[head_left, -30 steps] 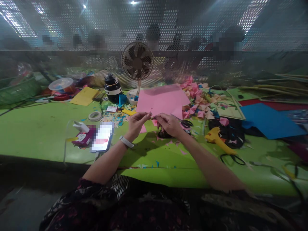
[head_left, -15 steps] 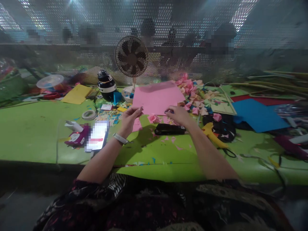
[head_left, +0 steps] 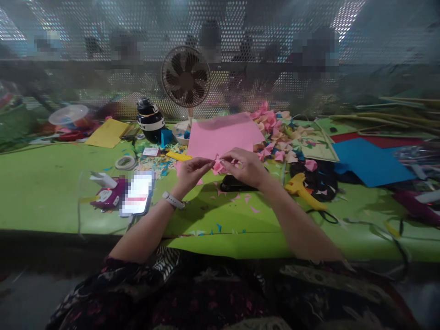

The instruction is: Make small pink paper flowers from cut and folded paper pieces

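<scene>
My left hand (head_left: 193, 173) is closed in a pinch, its fingertips at a small pink paper piece (head_left: 217, 159). From the other side my right hand (head_left: 243, 166) meets it, thumb and fingers closed on something too small to make out. Both hands are above the green table (head_left: 213, 220), just in front of a large pink sheet (head_left: 225, 135). A pink folded paper flower (head_left: 217, 167) lies behind the fingertips. Partly under my right hand is a black stapler (head_left: 237, 183). Pink scraps are scattered in front of it.
Left are a phone (head_left: 137, 192), a purple device (head_left: 109, 195), a tape roll (head_left: 125, 162) and a black bottle (head_left: 150, 121). A fan (head_left: 186, 78) stands behind. Folded flowers (head_left: 271, 123), a yellow glue gun (head_left: 304, 191) and blue sheets (head_left: 371, 160) are on the right.
My hands have come together from being apart, the left moving right and the right moving left. My right hand now covers part of the stapler. The view has shifted slightly.
</scene>
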A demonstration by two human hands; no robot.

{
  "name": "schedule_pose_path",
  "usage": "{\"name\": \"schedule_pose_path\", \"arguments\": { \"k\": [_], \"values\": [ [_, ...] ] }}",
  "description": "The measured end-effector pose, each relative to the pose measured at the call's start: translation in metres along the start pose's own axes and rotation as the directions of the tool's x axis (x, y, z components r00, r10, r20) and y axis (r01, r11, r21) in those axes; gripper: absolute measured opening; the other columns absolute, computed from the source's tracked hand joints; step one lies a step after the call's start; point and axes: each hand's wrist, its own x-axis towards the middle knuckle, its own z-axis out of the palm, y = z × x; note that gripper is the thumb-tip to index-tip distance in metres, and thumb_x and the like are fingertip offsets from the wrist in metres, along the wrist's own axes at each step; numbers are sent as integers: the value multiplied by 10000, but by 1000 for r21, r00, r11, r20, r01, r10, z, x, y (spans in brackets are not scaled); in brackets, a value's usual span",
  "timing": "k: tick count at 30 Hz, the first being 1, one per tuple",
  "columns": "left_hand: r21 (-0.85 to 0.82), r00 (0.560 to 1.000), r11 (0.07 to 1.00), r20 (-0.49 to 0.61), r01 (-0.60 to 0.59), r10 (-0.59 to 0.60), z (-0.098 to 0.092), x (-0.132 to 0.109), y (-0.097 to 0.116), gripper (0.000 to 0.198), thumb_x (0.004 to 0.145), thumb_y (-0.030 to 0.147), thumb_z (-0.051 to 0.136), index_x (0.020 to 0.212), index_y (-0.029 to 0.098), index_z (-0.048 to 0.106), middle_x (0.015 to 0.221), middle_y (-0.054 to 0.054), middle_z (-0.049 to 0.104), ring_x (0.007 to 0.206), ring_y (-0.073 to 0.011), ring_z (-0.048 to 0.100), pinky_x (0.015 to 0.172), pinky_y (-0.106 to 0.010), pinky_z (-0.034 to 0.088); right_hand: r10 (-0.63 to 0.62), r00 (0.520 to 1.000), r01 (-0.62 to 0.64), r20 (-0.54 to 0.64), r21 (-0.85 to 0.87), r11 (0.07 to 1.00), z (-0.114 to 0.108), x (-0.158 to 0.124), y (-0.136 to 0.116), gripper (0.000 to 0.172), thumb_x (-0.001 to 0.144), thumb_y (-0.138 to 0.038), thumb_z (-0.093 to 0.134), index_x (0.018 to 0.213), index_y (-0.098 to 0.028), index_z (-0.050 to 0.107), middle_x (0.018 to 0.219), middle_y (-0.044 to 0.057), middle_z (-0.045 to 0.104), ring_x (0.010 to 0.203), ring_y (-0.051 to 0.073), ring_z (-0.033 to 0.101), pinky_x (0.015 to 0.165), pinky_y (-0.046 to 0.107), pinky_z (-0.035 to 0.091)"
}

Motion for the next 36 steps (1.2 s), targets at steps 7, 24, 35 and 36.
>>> {"name": "schedule_pose_path", "arguments": {
  "k": [7, 24, 35, 36],
  "values": [
    [120, 992, 986, 70, -116, 109, -2, -2, 2, 234, 780, 420, 787, 853, 197, 790, 832, -80, 780, 748, -178, 720, 730, -305, 575, -14, 996, 27, 92, -143, 989, 9, -3, -2, 259, 932, -296, 554, 1110, -168, 692, 1064, 122, 744, 977, 240, 662, 851, 361, 506],
    [179, 988, 973, 78, -144, 132, -1, -3, 4, 157, 776, 356, 790, 790, 201, 774, 795, -70, 777, 728, -166, 706, 707, -290, 555, -63, 985, 85, 160, -139, 987, 13, -3, 2, 270, 999, -262, 434, 1038, -128, 666, 983, 148, 729, 904, 237, 665, 777, 342, 491],
    [-9, 998, 1000, 61, 14, -13, -2, -1, 5, 310, 782, 482, 767, 770, 172, 754, 727, -70, 748, 675, -155, 694, 670, -271, 557, -61, 991, 73, 116, -97, 993, 13, -3, 2, 257, 1006, -283, 424, 1038, -163, 649, 988, 133, 718, 905, 231, 656, 801, 349, 493],
    [-21, 997, 1000, 77, 21, -19, -2, -2, 5, 306, 786, 479, 763, 772, 173, 757, 728, -70, 749, 679, -157, 695, 675, -274, 559, -57, 990, 70, 126, -96, 993, 14, -3, 1, 257, 1004, -282, 424, 1038, -162, 649, 989, 135, 717, 907, 234, 654, 797, 352, 493]
  ]
}}
